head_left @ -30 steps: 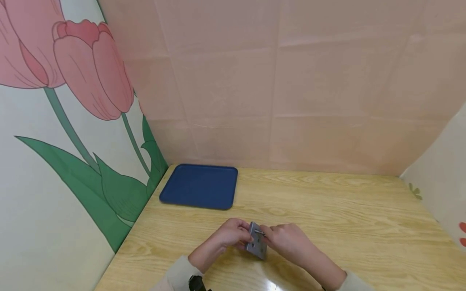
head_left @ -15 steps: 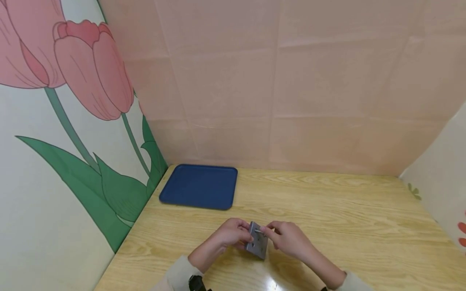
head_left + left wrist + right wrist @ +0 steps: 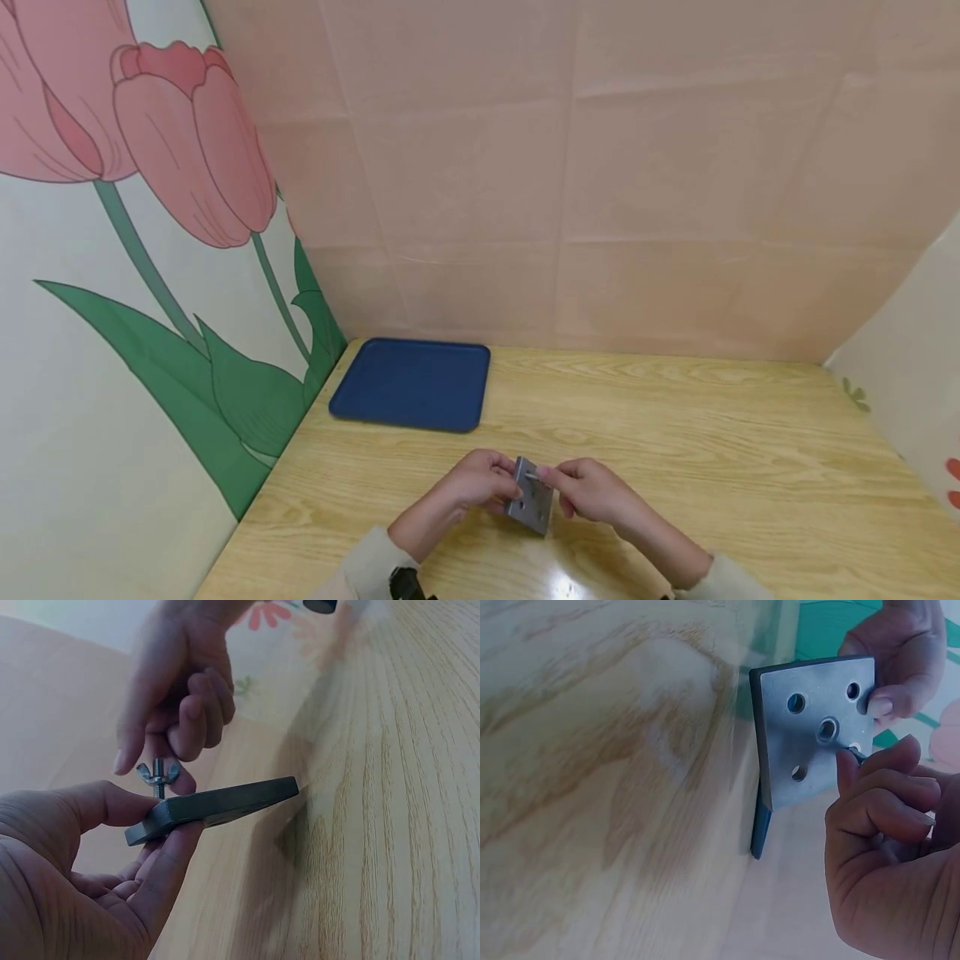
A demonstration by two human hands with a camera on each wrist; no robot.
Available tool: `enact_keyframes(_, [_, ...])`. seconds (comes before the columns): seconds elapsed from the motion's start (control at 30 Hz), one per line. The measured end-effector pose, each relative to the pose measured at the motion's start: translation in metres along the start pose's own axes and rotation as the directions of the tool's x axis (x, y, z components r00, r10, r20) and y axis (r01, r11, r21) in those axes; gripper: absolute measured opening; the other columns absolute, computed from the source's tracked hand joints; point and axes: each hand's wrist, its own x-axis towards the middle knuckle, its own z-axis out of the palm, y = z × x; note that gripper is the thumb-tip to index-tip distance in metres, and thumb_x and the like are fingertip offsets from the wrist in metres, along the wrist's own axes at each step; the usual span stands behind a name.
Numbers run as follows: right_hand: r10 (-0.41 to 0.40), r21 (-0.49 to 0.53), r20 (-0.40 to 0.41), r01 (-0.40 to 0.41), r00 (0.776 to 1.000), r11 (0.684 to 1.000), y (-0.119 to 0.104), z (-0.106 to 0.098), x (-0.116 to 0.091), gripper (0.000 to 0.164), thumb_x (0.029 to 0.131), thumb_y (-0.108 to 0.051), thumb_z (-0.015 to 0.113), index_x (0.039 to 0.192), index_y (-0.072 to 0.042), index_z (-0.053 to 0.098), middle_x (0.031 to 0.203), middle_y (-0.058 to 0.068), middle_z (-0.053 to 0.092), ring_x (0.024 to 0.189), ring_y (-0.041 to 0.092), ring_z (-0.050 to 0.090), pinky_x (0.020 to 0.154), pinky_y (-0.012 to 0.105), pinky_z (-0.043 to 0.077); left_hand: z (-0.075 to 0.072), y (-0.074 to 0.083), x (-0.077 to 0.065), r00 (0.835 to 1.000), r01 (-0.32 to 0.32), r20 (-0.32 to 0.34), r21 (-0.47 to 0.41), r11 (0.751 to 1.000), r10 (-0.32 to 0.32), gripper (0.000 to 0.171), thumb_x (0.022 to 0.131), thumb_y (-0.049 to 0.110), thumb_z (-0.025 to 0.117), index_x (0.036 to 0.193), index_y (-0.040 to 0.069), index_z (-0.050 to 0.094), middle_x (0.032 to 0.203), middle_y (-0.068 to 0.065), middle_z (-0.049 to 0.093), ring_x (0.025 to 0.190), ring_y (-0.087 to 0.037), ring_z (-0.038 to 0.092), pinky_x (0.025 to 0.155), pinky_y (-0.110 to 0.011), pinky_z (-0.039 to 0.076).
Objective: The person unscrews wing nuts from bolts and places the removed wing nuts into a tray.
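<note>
My left hand [image 3: 472,483] holds a grey metal square plate [image 3: 787,739] by one edge, tilted above the table. Several round holes pierce the plate, one of them at its centre. A threaded bolt [image 3: 158,765] stands out of the plate near a corner, carrying a wing nut [image 3: 172,774]. My right hand [image 3: 596,496] has its thumb and index finger at either side of the wing nut, the other fingers curled in. In the left wrist view the thumb tip looks slightly apart from the nut's wing. From the right wrist, the fingers mostly hide the nut.
A blue tray [image 3: 408,387] lies at the back left of the wood-grain table [image 3: 675,425]. A pink sheet [image 3: 637,167] rises behind the table, and a tulip-patterned panel [image 3: 187,150] borders the left side.
My right hand has turned at the wing nut, its thumb and index finger shifting round it while the knuckles rolled back. The left hand and plate have stayed put.
</note>
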Motion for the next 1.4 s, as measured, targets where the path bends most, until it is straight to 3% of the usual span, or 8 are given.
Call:
enact_keyframes(0.33, [0.014, 0.025, 0.017, -0.014, 1.000, 1.000, 0.0000, -0.0005, -0.0010, 0.048, 0.101, -0.050, 0.056, 0.099, -0.005, 0.073, 0.057, -0.002, 0.054, 0.045, 0.007, 0.030, 0.044, 0.022, 0.022, 0.0005, -0.0003, -0.0003, 1.000, -0.008, 0.003, 0.005, 1.000, 0.008, 0.028, 0.080, -0.003, 0.073, 0.107, -0.001, 0.068, 0.089, -0.008, 0.071, 0.078, -0.020, 0.069, 0.068, -0.038, 0.061])
enact_keyframes(0.5, [-0.176, -0.253, -0.018, 0.166, 0.984, 0.953, -0.0017, 0.0020, -0.0011, 0.034, 0.099, -0.042, 0.063, 0.100, -0.009, 0.073, 0.057, -0.006, 0.054, 0.048, 0.006, 0.039, 0.043, 0.021, 0.030, 0.0007, 0.0002, -0.0020, 1.000, -0.014, 0.006, -0.002, 1.000, 0.014, 0.028, 0.081, -0.003, 0.072, 0.108, -0.002, 0.067, 0.089, -0.009, 0.071, 0.078, -0.020, 0.069, 0.068, -0.038, 0.061])
enact_keyframes(0.6, [-0.385, -0.556, -0.011, 0.314, 0.923, 0.770, -0.0021, 0.0035, -0.0012, 0.026, 0.095, -0.035, 0.071, 0.103, -0.011, 0.072, 0.057, -0.012, 0.050, 0.047, 0.000, 0.039, 0.042, 0.020, 0.032, 0.0006, -0.0004, -0.0025, 1.000, -0.025, 0.000, -0.006, 1.000, 0.025, 0.028, 0.081, -0.004, 0.071, 0.108, -0.002, 0.067, 0.088, -0.009, 0.070, 0.077, -0.020, 0.068, 0.068, -0.039, 0.061])
enact_keyframes(0.8, [-0.721, -0.876, 0.147, 0.428, 0.677, 0.224, 0.0003, 0.0035, -0.0013, 0.026, 0.084, -0.028, 0.082, 0.096, -0.014, 0.065, 0.058, -0.013, 0.052, 0.048, -0.003, 0.029, 0.041, 0.016, 0.025, -0.0007, -0.0006, -0.0032, 0.999, -0.039, -0.002, 0.005, 0.999, 0.039, 0.028, 0.082, -0.003, 0.071, 0.109, -0.002, 0.066, 0.090, -0.009, 0.070, 0.078, -0.020, 0.068, 0.069, -0.040, 0.061])
enact_keyframes(0.9, [-0.772, -0.900, 0.194, 0.423, 0.605, 0.105, 0.0021, 0.0034, -0.0015, 0.028, 0.082, -0.027, 0.084, 0.095, -0.015, 0.061, 0.056, -0.013, 0.049, 0.048, -0.003, 0.023, 0.042, 0.013, 0.016, -0.0011, -0.0002, -0.0033, 0.999, -0.036, -0.003, 0.007, 0.999, 0.036, 0.028, 0.082, -0.002, 0.072, 0.109, -0.001, 0.066, 0.091, -0.008, 0.071, 0.079, -0.020, 0.069, 0.069, -0.040, 0.061])
enact_keyframes(1.2, [-0.784, -0.898, 0.178, 0.423, 0.595, 0.117, 0.0040, 0.0026, -0.0026, 0.031, 0.081, -0.025, 0.085, 0.100, -0.016, 0.062, 0.057, -0.013, 0.048, 0.049, -0.003, 0.024, 0.042, 0.013, 0.016, -0.0011, -0.0028, -0.0019, 0.999, -0.051, 0.011, 0.004, 0.999, 0.051, 0.030, 0.081, -0.001, 0.072, 0.110, -0.002, 0.067, 0.091, -0.009, 0.070, 0.079, -0.021, 0.069, 0.068, -0.039, 0.061])
enact_keyframes(1.3, [-0.774, -0.876, 0.150, 0.446, 0.615, 0.184, 0.0036, 0.0012, -0.0035, 0.035, 0.081, -0.026, 0.085, 0.106, -0.015, 0.064, 0.057, -0.013, 0.051, 0.049, -0.005, 0.026, 0.042, 0.011, 0.020, -0.0013, -0.0010, -0.0029, 0.999, -0.049, 0.013, -0.001, 0.999, 0.049, 0.031, 0.081, -0.001, 0.072, 0.111, -0.002, 0.066, 0.091, -0.009, 0.070, 0.080, -0.021, 0.069, 0.069, -0.039, 0.061])
enact_keyframes(1.4, [-0.744, -0.833, 0.091, 0.459, 0.662, 0.307, 0.0024, 0.0003, -0.0035, 0.032, 0.085, -0.028, 0.081, 0.111, -0.014, 0.067, 0.056, -0.016, 0.048, 0.048, -0.007, 0.028, 0.042, 0.012, 0.024, -0.0012, 0.0004, -0.0033, 0.999, -0.050, 0.011, -0.003, 0.999, 0.050, 0.031, 0.081, 0.000, 0.072, 0.111, -0.002, 0.066, 0.091, -0.009, 0.070, 0.079, -0.021, 0.069, 0.068, -0.038, 0.060])
